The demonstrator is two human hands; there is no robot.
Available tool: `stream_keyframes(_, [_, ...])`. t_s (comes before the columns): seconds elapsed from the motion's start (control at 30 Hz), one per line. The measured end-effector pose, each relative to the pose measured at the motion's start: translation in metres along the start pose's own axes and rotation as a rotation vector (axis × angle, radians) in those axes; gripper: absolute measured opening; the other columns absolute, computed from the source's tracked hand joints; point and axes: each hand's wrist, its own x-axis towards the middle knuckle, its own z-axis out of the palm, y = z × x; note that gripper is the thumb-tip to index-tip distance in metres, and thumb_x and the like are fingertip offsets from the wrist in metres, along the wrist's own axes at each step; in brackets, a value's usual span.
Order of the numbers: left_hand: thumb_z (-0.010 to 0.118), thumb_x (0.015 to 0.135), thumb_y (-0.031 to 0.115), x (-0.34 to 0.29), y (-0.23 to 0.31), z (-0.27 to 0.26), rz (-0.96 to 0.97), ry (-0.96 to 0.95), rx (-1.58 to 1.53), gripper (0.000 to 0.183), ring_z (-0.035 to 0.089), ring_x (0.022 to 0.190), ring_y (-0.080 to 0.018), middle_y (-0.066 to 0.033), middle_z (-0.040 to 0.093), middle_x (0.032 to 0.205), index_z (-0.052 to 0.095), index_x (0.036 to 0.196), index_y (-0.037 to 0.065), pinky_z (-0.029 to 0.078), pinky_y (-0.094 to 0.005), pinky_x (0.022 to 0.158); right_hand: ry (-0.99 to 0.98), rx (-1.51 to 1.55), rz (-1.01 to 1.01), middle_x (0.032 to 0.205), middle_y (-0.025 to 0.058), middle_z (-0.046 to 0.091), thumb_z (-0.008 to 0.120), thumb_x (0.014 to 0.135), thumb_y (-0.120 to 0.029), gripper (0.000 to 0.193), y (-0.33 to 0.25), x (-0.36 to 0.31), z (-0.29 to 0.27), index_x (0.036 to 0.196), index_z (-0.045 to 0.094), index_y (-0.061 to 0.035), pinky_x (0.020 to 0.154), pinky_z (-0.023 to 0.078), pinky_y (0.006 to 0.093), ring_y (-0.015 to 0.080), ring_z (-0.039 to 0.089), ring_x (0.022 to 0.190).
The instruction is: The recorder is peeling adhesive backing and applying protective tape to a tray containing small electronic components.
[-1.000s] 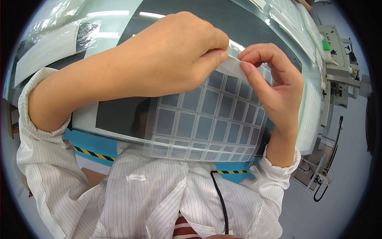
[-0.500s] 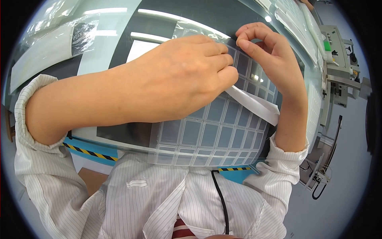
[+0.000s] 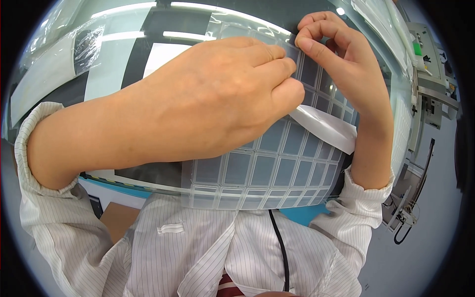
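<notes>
A clear plastic tray (image 3: 261, 169) with rows of rectangular compartments lies on the table before me, its near edge against my coat. My left hand (image 3: 237, 94) is closed above the tray, fingers curled down and their tips hidden. From under its fingers a white paper-like strip (image 3: 329, 129) runs toward my right wrist, its free end slightly curled. Near the far part of the tray, my right hand (image 3: 341, 54) has thumb and forefinger pinched together; whatever is between them is too small to make out.
Under the left arm lies a white sheet (image 3: 161, 57) on the dark table surface. Flat packs in clear film (image 3: 44, 79) lie at the far left. White sheets (image 3: 383, 32) are stacked at the far right, and grey equipment (image 3: 430, 54) stands beyond the table.
The view has shifted slightly. Both hands keep their closed poses over the tray, with my right hand a little farther up and right in the picture. The white strip still lies under the left fingers.
</notes>
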Motion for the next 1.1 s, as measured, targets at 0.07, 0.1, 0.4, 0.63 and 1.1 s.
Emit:
stream_keyframes(0.07, [0.064, 0.077, 0.007, -0.002, -0.001, 0.001, 0.008, 0.019, 0.006, 0.014, 0.059, 0.074, -0.0262, -0.0105, 0.054, 0.075, 0.051, 0.076, 0.002, 0.051, -0.037, 0.072, -0.004, 0.004, 0.009, 0.112, 0.0014, 0.059, 0.068, 0.094, -0.013, 0.012, 0.002, 0.001, 0.001, 0.093, 0.067, -0.0008, 0.084, 0.04, 0.0238, 0.0095, 0.052, 0.096])
stream_keyframes(0.1, [0.064, 0.077, 0.007, 0.001, 0.001, -0.003, 0.015, 0.017, 0.002, 0.014, 0.059, 0.074, -0.0262, -0.0105, 0.054, 0.075, 0.051, 0.076, 0.002, 0.051, -0.037, 0.072, 0.002, 0.004, 0.015, 0.112, 0.0014, 0.059, 0.068, 0.094, -0.013, 0.012, 0.015, 0.011, 0.007, 0.093, 0.067, -0.0008, 0.084, 0.04, 0.0238, 0.0095, 0.052, 0.096])
stream_keyframes(0.4, [0.061, 0.082, 0.003, 0.009, -0.003, -0.014, -0.044, -0.266, 0.032, 0.016, 0.063, 0.115, -0.0359, -0.0212, 0.065, 0.123, 0.056, 0.095, -0.004, 0.054, -0.0432, 0.094, -0.04, 0.749, -0.999, 0.1, 0.0062, 0.057, 0.066, 0.092, -0.003, 0.01, 0.032, 0.029, 0.026, 0.087, 0.066, 0.0051, 0.073, 0.043, 0.0232, 0.0115, 0.051, 0.083])
stream_keyframes(0.63, [0.06, 0.079, 0.007, 0.015, -0.02, 0.0, 0.133, -0.009, 0.019, 0.011, 0.062, 0.088, -0.0293, -0.0145, 0.061, 0.085, 0.053, 0.082, -0.001, 0.052, -0.0383, 0.082, 0.091, 0.027, 0.055, 0.099, 0.0092, 0.059, 0.061, 0.096, -0.004, 0.013, -0.022, -0.007, 0.006, 0.089, 0.067, 0.0051, 0.073, 0.044, 0.0248, 0.0147, 0.054, 0.083])
stream_keyframes(1.1, [0.061, 0.083, 0.005, 0.017, -0.014, -0.015, 0.063, -0.213, 0.094, 0.015, 0.063, 0.114, -0.0362, -0.0195, 0.065, 0.122, 0.057, 0.095, -0.003, 0.054, -0.0426, 0.094, 0.102, -0.164, -0.184, 0.11, 0.0046, 0.063, 0.067, 0.09, -0.006, 0.008, 0.002, -0.013, 0.008, 0.095, 0.066, 0.0005, 0.083, 0.042, 0.0253, 0.012, 0.055, 0.095])
